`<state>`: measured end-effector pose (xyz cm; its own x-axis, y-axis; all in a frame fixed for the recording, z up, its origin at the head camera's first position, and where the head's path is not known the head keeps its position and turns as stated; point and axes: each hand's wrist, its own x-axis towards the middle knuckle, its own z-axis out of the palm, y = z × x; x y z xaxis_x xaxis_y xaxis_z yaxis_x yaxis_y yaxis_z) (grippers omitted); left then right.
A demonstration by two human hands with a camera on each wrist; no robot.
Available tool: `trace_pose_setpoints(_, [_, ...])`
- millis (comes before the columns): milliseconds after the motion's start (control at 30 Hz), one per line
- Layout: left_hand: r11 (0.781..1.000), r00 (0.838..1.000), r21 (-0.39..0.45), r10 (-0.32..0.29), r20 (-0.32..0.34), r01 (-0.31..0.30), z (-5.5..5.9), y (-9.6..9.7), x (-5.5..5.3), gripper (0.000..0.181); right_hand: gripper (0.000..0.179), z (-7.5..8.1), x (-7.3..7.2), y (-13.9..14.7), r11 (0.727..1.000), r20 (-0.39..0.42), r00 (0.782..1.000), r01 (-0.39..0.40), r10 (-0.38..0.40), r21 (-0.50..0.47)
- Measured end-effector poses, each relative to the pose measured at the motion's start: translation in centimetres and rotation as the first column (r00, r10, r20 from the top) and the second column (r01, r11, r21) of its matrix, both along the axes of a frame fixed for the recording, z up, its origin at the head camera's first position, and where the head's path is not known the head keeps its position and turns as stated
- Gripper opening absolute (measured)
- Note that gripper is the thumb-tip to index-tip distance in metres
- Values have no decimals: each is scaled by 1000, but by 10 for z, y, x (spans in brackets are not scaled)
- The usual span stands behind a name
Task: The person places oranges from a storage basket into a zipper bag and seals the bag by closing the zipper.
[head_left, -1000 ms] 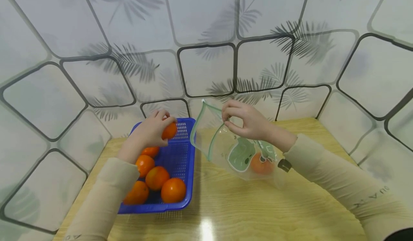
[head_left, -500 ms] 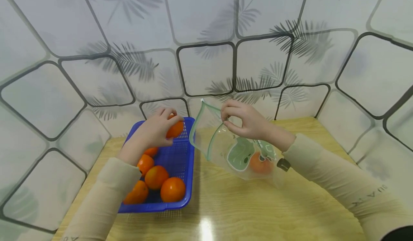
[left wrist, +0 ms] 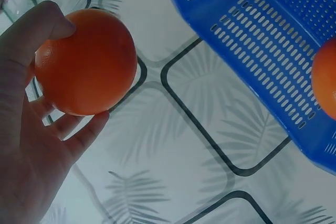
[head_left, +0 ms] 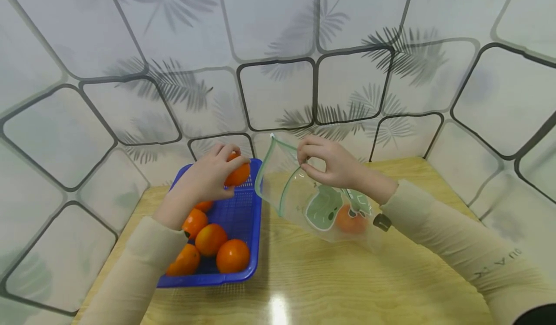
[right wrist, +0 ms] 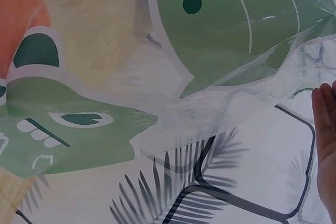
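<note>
My left hand (head_left: 206, 175) grips an orange (head_left: 239, 171) above the far part of a blue plastic basket (head_left: 259, 219). In the left wrist view the thumb and fingers curve round that orange (left wrist: 86, 61), beside the basket wall (left wrist: 226, 51). My right hand (head_left: 332, 161) pinches the upper rim of a clear zip bag (head_left: 299, 214) with green zip edges and printed green figures. The bag's mouth gapes toward the basket, and one orange (head_left: 351, 219) lies inside. Close up in the right wrist view, the bag's green print (right wrist: 226, 30) fills much of the frame.
Several oranges (head_left: 233, 256) lie in the near and left part of the basket, some partly hidden by the left forearm. Basket and bag are on a wooden table (head_left: 330, 286). A patterned wall covering (head_left: 278, 95) rises behind and at both sides.
My left hand has moved a little to the right with the orange, closer to the bag's mouth. The right hand and the bag stay nearly still.
</note>
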<state>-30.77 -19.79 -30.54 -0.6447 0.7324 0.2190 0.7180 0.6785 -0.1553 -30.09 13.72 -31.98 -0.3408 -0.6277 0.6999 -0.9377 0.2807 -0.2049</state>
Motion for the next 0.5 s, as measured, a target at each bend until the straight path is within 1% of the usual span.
trace_pose_setpoints(267, [999, 999, 26, -21, -31, 22, 9, 1, 9, 73, 12, -1, -3, -2, 1000, -14, 1000, -3, 3, 9])
trace_pose_setpoints(500, [996, 994, 47, -68, -80, 72, 15, 4, 14, 74, 12, -2, -3, -3, 1000, -8, 1000, -1, 1, 4])
